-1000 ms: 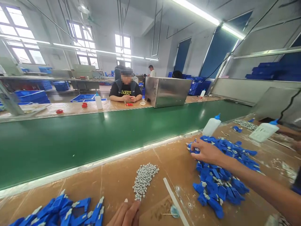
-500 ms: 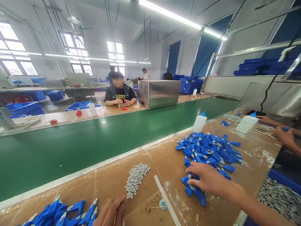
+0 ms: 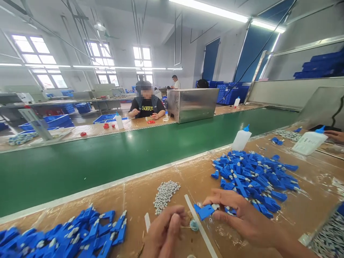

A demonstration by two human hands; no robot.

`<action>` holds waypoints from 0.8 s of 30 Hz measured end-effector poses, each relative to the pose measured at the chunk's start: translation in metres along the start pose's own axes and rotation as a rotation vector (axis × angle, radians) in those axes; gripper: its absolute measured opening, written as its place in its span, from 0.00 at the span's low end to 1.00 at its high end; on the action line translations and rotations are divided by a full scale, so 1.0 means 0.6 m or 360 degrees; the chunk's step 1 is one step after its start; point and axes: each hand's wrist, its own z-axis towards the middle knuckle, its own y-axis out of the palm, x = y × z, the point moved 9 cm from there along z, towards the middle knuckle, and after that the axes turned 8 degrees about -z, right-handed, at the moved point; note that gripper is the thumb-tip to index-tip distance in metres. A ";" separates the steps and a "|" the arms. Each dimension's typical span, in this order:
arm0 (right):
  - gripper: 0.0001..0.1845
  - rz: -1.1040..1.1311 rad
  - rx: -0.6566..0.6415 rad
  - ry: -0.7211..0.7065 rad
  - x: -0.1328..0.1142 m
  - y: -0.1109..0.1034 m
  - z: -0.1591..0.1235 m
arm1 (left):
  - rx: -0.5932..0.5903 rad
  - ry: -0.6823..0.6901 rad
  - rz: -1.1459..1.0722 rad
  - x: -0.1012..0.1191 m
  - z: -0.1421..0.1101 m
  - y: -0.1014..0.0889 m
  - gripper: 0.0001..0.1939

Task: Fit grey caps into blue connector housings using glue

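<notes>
My right hand (image 3: 239,211) pinches a blue plastic part (image 3: 203,212) with a pale grey piece at its end, held above the bench. My left hand (image 3: 166,231) is closed, thumb against curled fingers. Beside its fingertips a thin stick (image 3: 186,227) leads to a small light-blue cap (image 3: 194,225); whether the fingers grip the stick is hidden. Small grey pieces (image 3: 165,195) are heaped just beyond my left hand. Behind my right hand lies a large pile of blue plastic parts (image 3: 252,175).
More blue parts (image 3: 77,233) with pale tips lie at the front left. A white strip (image 3: 200,225) crosses the bench between my hands. White bottles with blue caps (image 3: 241,139) stand beyond the right pile. A green conveyor belt (image 3: 134,154) runs behind; a co-worker (image 3: 147,104) sits across it.
My right hand has lifted a blue part from the near side of the pile and brought it left. My left hand has come further into view, towards the stick and cap. The view has turned left.
</notes>
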 end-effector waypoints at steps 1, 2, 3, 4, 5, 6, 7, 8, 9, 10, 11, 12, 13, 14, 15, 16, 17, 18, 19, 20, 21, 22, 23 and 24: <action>0.21 0.0052 -0.0036 -0.0058 -0.019 0.009 0.003 | -0.0059 -0.0225 -0.0186 -0.016 0.001 0.022 0.23; 0.19 0.0075 -0.0072 -0.0113 -0.036 0.017 0.008 | -0.0137 -0.0454 -0.0358 -0.033 0.000 0.043 0.26; 0.18 0.0092 -0.0099 -0.0164 -0.051 0.024 0.014 | -0.0245 -0.0681 -0.0519 -0.048 -0.003 0.065 0.29; 0.17 0.0109 -0.0124 -0.0205 -0.061 0.031 0.019 | -0.0346 -0.0879 -0.0665 -0.059 -0.008 0.081 0.29; 0.17 0.0139 -0.0125 -0.0214 -0.066 0.037 0.024 | -0.0409 -0.1035 -0.0791 -0.067 -0.012 0.089 0.27; 0.16 0.0187 -0.0097 -0.0181 -0.063 0.042 0.027 | -0.0425 -0.1135 -0.0902 -0.071 -0.015 0.089 0.25; 0.16 0.0260 -0.0060 -0.0111 -0.052 0.049 0.028 | -0.0385 -0.1179 -0.0994 -0.074 -0.014 0.080 0.22; 0.17 0.0353 -0.0025 -0.0020 -0.036 0.060 0.024 | -0.0308 -0.1183 -0.1070 -0.077 -0.012 0.065 0.20; 0.20 0.0448 -0.0012 0.0076 -0.018 0.076 0.017 | -0.0218 -0.1158 -0.1142 -0.080 -0.010 0.047 0.19; 0.21 0.0530 -0.0012 0.0171 0.002 0.095 0.007 | -0.0125 -0.1112 -0.1209 -0.084 -0.007 0.028 0.19; 0.20 0.0588 -0.0036 0.0244 0.019 0.119 -0.005 | -0.0036 -0.1063 -0.1267 -0.089 -0.006 0.009 0.20; 0.18 0.0605 -0.0076 0.0306 0.034 0.143 -0.017 | 0.0039 -0.1021 -0.1319 -0.097 -0.006 -0.007 0.20; 0.17 0.0609 -0.0108 0.0354 0.045 0.165 -0.028 | 0.0101 -0.0993 -0.1362 -0.105 -0.007 -0.019 0.19; 0.17 0.0600 -0.0139 0.0387 0.053 0.185 -0.037 | 0.0147 -0.0979 -0.1396 -0.115 -0.008 -0.028 0.18; 0.18 0.0595 -0.0167 0.0398 0.055 0.201 -0.042 | 0.0173 -0.0980 -0.1421 -0.125 -0.010 -0.033 0.17; 0.20 0.0599 -0.0191 0.0387 0.053 0.214 -0.045 | 0.0188 -0.0991 -0.1443 -0.135 -0.012 -0.035 0.16; 0.22 0.0605 -0.0219 0.0364 0.048 0.224 -0.044 | 0.0200 -0.1003 -0.1460 -0.143 -0.014 -0.036 0.15; 0.23 0.0604 -0.0240 0.0342 0.043 0.231 -0.042 | 0.0209 -0.1012 -0.1470 -0.150 -0.015 -0.036 0.14; 0.24 0.0601 -0.0253 0.0322 0.038 0.235 -0.039 | 0.0215 -0.1018 -0.1475 -0.156 -0.017 -0.036 0.13; 0.24 0.0601 -0.0263 0.0306 0.035 0.237 -0.036 | 0.0219 -0.1024 -0.1479 -0.160 -0.019 -0.036 0.12; 0.24 0.0598 -0.0273 0.0294 0.033 0.238 -0.034 | 0.0222 -0.1030 -0.1482 -0.163 -0.021 -0.036 0.11; 0.24 0.0594 -0.0279 0.0287 0.033 0.239 -0.033 | 0.0225 -0.1034 -0.1483 -0.165 -0.022 -0.037 0.10; 0.24 0.0594 -0.0282 0.0286 0.034 0.239 -0.033 | 0.0229 -0.1037 -0.1485 -0.167 -0.023 -0.038 0.10; 0.24 0.0597 -0.0283 0.0293 0.037 0.238 -0.034 | 0.0232 -0.1037 -0.1486 -0.168 -0.024 -0.040 0.09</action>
